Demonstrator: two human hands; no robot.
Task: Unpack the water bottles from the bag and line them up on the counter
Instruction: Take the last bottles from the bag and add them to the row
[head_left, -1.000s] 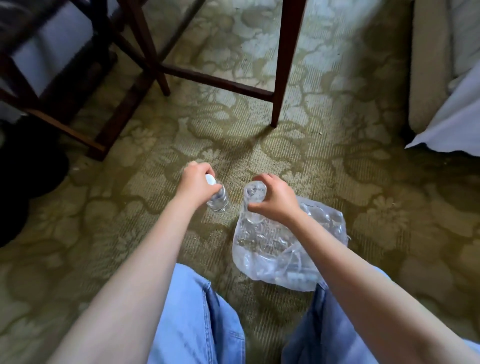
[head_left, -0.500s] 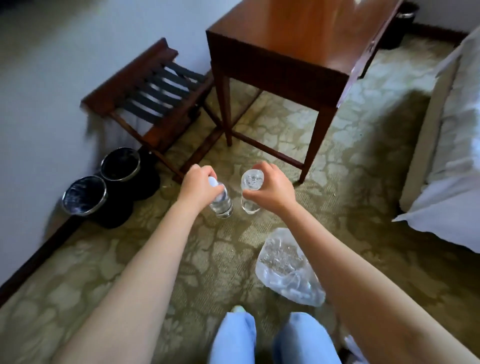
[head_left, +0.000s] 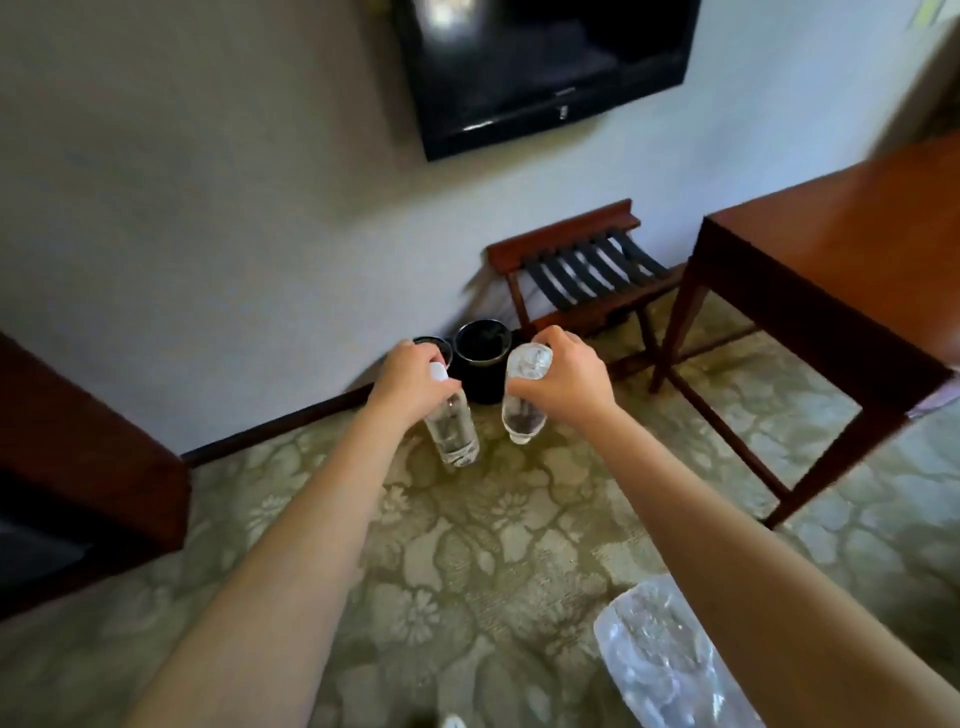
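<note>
Head view, bag (head_left: 655, 667) cropped, bottles (head_left: 453, 432) partly hidden

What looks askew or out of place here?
No spill shows. The right hand holds its clear plastic water bottle apparently cap-down, while the left hand grips the white-capped clear bottle cap-up by its top. The crumpled clear plastic bag lies on the patterned green carpet.

The clear plastic bag (head_left: 654, 670) runs off the bottom edge, partly behind the right forearm (head_left: 753, 545), its contents too blurred to tell. The left hand (head_left: 410, 382) hides the neck of one clear plastic water bottle (head_left: 454, 436), the right hand (head_left: 561, 382) the middle of the other bottle (head_left: 522, 421), and a round black bin (head_left: 432, 342) sits mostly behind the left hand. The top edge cuts the black wall-mounted television (head_left: 545, 67).
</note>
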